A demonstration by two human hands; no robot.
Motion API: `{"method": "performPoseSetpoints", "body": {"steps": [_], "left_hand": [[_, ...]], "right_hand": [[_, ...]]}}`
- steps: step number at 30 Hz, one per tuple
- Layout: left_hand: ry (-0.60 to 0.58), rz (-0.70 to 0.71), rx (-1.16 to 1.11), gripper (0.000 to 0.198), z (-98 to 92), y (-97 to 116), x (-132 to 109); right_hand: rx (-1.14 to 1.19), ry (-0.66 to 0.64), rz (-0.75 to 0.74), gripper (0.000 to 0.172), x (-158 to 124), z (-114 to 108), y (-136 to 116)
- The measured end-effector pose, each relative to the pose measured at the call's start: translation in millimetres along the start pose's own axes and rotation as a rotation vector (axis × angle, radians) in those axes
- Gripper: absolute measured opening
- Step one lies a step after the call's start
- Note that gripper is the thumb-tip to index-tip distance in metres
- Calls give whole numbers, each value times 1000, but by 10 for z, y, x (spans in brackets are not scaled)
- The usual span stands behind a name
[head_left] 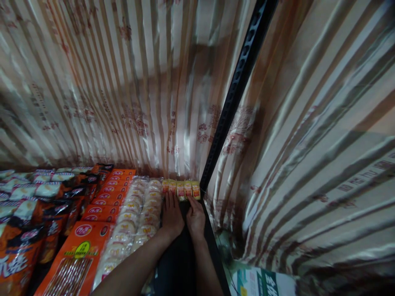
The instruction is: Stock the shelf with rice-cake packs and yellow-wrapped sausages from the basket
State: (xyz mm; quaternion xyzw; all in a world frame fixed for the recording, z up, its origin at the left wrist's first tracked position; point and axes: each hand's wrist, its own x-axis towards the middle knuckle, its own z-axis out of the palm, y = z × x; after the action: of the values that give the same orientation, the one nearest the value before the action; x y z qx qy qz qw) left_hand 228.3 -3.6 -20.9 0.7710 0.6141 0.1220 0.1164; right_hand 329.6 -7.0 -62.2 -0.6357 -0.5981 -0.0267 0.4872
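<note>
A row of several small yellow-and-red snack packets [180, 190] stands at the back of a black shelf [175, 269], against the curtain. My left hand [171, 218] lies over the shelf, its fingers stretched forward and touching the front of the packets on the left. Close beside it, my right hand [195, 216] reaches the packets on the right with an extended index finger; its other fingers are bent and partly hidden. Neither hand grips a packet. Left of the hands run rows of round pale cakes in clear wrappers [151, 205].
Orange flat packs of thin sticks [83, 250] and black-and-orange bags [18, 250] fill the shelf's left. A perforated black post [236, 84] rises at the back right corner. Striped curtain [148, 90] surrounds the shelf. A white-and-green box [256, 281] sits low at right.
</note>
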Motion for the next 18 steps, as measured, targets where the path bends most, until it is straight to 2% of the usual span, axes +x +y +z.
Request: {"method": "performPoseSetpoints", "body": {"steps": [3, 6, 9, 14, 18], "left_hand": [[-19, 22, -13, 60, 6, -17, 15], [3, 27, -22, 62, 23, -13, 6], [44, -7, -19, 63, 42, 11, -8], [0, -46, -28, 64, 48, 21, 20], [37, -42, -35, 62, 84, 2, 26]], "right_hand": [[-15, -32, 10, 52, -4, 12, 8], [-5, 1, 1, 51, 0, 16, 15], [6, 23, -4, 51, 1, 18, 23], [15, -10, 5, 52, -5, 28, 42], [38, 33, -26, 48, 18, 8, 36]]}}
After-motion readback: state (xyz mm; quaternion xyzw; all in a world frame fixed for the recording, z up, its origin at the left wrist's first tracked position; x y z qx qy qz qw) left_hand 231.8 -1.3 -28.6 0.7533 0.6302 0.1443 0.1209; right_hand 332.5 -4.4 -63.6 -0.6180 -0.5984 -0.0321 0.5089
